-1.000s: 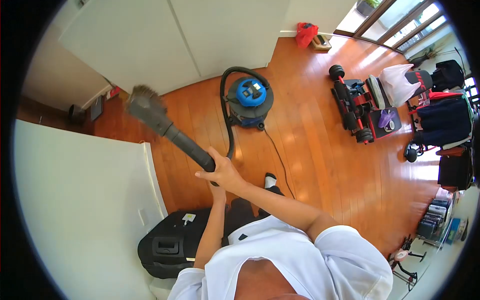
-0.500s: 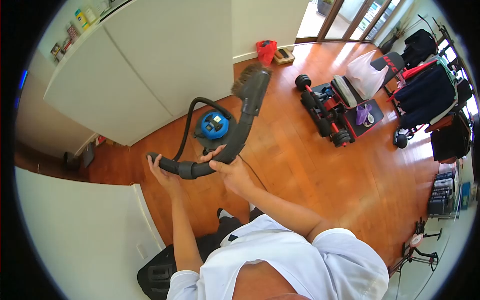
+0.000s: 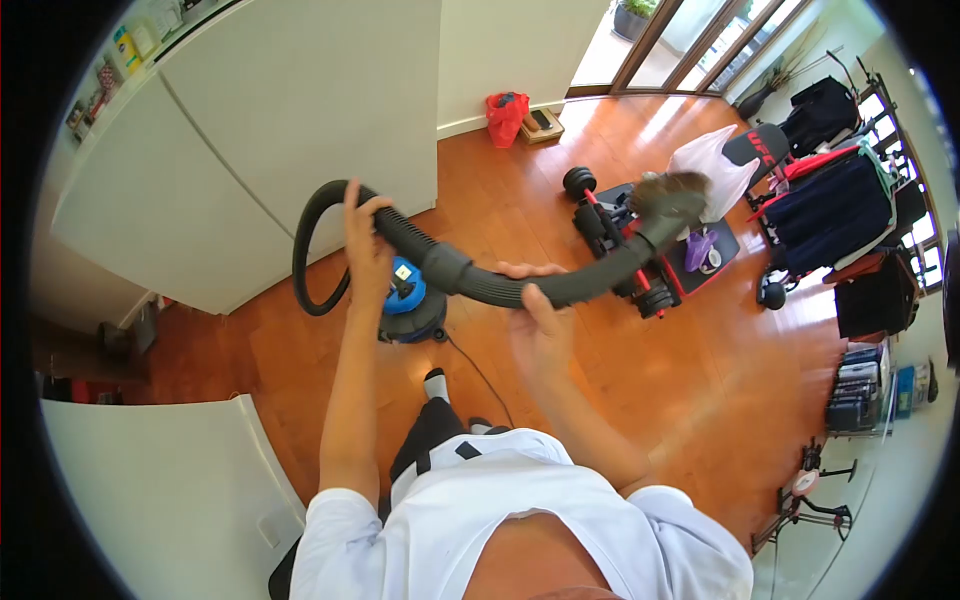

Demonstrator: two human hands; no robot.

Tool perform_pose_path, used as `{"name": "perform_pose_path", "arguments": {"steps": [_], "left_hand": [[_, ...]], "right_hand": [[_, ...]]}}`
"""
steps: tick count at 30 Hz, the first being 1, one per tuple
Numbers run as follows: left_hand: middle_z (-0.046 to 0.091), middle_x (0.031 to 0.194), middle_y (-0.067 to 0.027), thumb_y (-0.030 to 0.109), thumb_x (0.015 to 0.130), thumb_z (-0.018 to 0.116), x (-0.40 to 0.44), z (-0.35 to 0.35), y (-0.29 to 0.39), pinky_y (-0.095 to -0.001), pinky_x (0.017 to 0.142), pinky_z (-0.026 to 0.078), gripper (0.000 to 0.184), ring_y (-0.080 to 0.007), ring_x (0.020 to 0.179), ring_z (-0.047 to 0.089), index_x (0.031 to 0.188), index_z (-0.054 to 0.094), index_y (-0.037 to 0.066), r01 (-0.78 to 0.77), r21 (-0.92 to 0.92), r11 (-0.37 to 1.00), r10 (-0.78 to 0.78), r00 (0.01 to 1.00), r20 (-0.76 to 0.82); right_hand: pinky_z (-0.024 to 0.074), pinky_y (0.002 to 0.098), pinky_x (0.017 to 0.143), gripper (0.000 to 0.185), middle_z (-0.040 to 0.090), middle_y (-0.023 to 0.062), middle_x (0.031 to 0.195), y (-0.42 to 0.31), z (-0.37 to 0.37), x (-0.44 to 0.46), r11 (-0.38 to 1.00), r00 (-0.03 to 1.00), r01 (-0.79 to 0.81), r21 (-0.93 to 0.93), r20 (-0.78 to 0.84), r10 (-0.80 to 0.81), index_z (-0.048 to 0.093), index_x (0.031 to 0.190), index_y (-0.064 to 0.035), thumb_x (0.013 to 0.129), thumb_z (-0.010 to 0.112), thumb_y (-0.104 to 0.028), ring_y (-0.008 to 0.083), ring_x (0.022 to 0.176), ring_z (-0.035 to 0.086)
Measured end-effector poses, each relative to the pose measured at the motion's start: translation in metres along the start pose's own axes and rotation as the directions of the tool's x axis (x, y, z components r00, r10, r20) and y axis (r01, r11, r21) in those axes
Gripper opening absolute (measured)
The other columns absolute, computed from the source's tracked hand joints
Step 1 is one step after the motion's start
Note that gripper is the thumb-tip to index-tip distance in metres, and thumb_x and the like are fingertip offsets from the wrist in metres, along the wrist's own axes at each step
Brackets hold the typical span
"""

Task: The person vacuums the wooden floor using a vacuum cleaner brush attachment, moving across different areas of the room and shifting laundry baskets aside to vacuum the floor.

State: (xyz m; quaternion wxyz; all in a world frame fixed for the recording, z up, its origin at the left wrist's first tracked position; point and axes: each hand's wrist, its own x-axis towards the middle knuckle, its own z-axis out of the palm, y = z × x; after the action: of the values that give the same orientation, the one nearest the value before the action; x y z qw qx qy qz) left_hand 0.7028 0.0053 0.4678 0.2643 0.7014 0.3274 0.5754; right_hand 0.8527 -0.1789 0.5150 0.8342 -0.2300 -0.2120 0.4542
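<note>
A black vacuum cleaner hose [image 3: 420, 240] with a curved grip end is held up in front of me in both hands. My left hand [image 3: 368, 235] is wrapped round the ribbed part of the hose. Around the smooth curved tube closes my right hand [image 3: 540, 325], slightly blurred. A brush head [image 3: 668, 205] with bristles facing up sits on the tube's far right end, its edges smeared by motion. Behind my left forearm stands the blue and black vacuum cleaner [image 3: 415, 312] on the floor, partly hidden; its cord runs back towards my feet.
A weight bench [image 3: 715, 245] with dumbbells and bags stands on the wooden floor [image 3: 480, 190] ahead right. Tall white cabinets [image 3: 300, 110] line the left. A red bag [image 3: 507, 118] lies by the wall. Clothes hang on a rack [image 3: 830, 215] at the right.
The hose and brush head have swung to the right, the brush now in front of the bench. My left hand has risen, and the hose now loops up on its left.
</note>
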Motion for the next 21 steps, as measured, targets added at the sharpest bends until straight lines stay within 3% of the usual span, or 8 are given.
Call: {"name": "perform_pose_path", "arguments": {"steps": [2, 4, 10, 11, 14, 16, 21], "left_hand": [[0.028, 0.153, -0.0188, -0.021, 0.068, 0.052, 0.020, 0.040, -0.019, -0.0385, 0.100, 0.046, 0.054, -0.0358, 0.132, 0.044, 0.113, 0.058, 0.008, -0.035, 0.015, 0.999, 0.034, 0.998, 0.058], [0.029, 0.152, -0.0198, -0.022, 0.067, 0.054, 0.041, 0.081, -0.012, -0.0412, 0.100, 0.047, 0.054, -0.0385, 0.133, 0.043, 0.112, 0.058, 0.008, -0.072, -0.072, 0.995, 0.082, 0.988, 0.132], [0.032, 0.151, -0.0196, -0.019, 0.064, 0.065, 0.064, 0.217, 0.003, -0.0418, 0.105, 0.045, 0.058, -0.0414, 0.133, 0.042, 0.110, 0.060, 0.016, 0.044, -0.442, 0.896, 0.117, 0.937, 0.329], [0.032, 0.151, -0.0199, -0.018, 0.065, 0.066, 0.061, 0.240, 0.003, -0.0434, 0.106, 0.044, 0.057, -0.0418, 0.134, 0.041, 0.110, 0.060, 0.017, -0.001, -0.433, 0.901, 0.160, 0.930, 0.330], [0.033, 0.150, -0.0206, -0.012, 0.066, 0.072, 0.055, 0.296, 0.023, -0.0483, 0.109, 0.039, 0.052, -0.0463, 0.134, 0.037, 0.107, 0.060, 0.017, -0.064, -0.466, 0.882, 0.244, 0.910, 0.336], [0.029, 0.153, -0.0203, -0.005, 0.074, 0.070, 0.050, 0.324, 0.038, -0.0456, 0.111, 0.036, 0.040, -0.0459, 0.136, 0.036, 0.106, 0.061, 0.016, 0.003, -0.450, 0.893, 0.211, 0.881, 0.424], [0.030, 0.151, -0.0213, -0.002, 0.074, 0.072, 0.047, 0.412, 0.059, -0.0507, 0.107, 0.038, 0.046, -0.0526, 0.129, 0.038, 0.112, 0.056, 0.018, 0.065, -0.442, 0.894, 0.162, 0.875, 0.456]], "right_hand": [[0.0370, 0.0475, 0.111, 0.029, 0.061, 0.0133, 0.113, -0.014, -0.005, 0.018, 0.989, 0.994, 0.096, -0.111, -0.033, -0.100, 0.050, 0.117, -0.0087, 0.091, 0.062, -0.002, 0.0320, 0.118, 0.055], [0.0371, 0.0481, 0.110, 0.031, 0.061, 0.0138, 0.114, -0.030, -0.013, 0.034, 0.961, 0.977, 0.189, -0.203, -0.057, -0.204, 0.049, 0.117, -0.0090, 0.090, 0.061, -0.001, 0.0324, 0.120, 0.054], [0.0376, 0.0498, 0.109, 0.030, 0.060, 0.0143, 0.116, -0.075, -0.041, 0.047, 0.815, 0.857, 0.406, -0.414, -0.136, -0.496, 0.050, 0.120, -0.0089, 0.092, 0.062, -0.007, 0.0338, 0.120, 0.053], [0.0378, 0.0500, 0.109, 0.030, 0.059, 0.0143, 0.117, -0.084, -0.045, 0.046, 0.784, 0.831, 0.425, -0.451, -0.147, -0.536, 0.051, 0.121, -0.0088, 0.093, 0.062, -0.009, 0.0339, 0.120, 0.053], [0.0383, 0.0496, 0.109, 0.027, 0.059, 0.0134, 0.119, -0.120, -0.075, 0.047, 0.740, 0.779, 0.424, -0.522, -0.206, -0.592, 0.053, 0.120, -0.0091, 0.094, 0.061, -0.014, 0.0330, 0.120, 0.052], [0.0412, 0.0464, 0.108, 0.024, 0.060, 0.0127, 0.117, -0.144, -0.092, 0.051, 0.746, 0.761, 0.429, -0.509, -0.241, -0.602, 0.056, 0.117, -0.0082, 0.096, 0.060, -0.018, 0.0305, 0.119, 0.054], [0.0406, 0.0480, 0.107, 0.025, 0.060, 0.0090, 0.109, -0.219, -0.140, 0.098, 0.682, 0.761, 0.429, -0.592, -0.171, -0.626, 0.055, 0.116, -0.0096, 0.096, 0.060, -0.023, 0.0276, 0.114, 0.054]]}}
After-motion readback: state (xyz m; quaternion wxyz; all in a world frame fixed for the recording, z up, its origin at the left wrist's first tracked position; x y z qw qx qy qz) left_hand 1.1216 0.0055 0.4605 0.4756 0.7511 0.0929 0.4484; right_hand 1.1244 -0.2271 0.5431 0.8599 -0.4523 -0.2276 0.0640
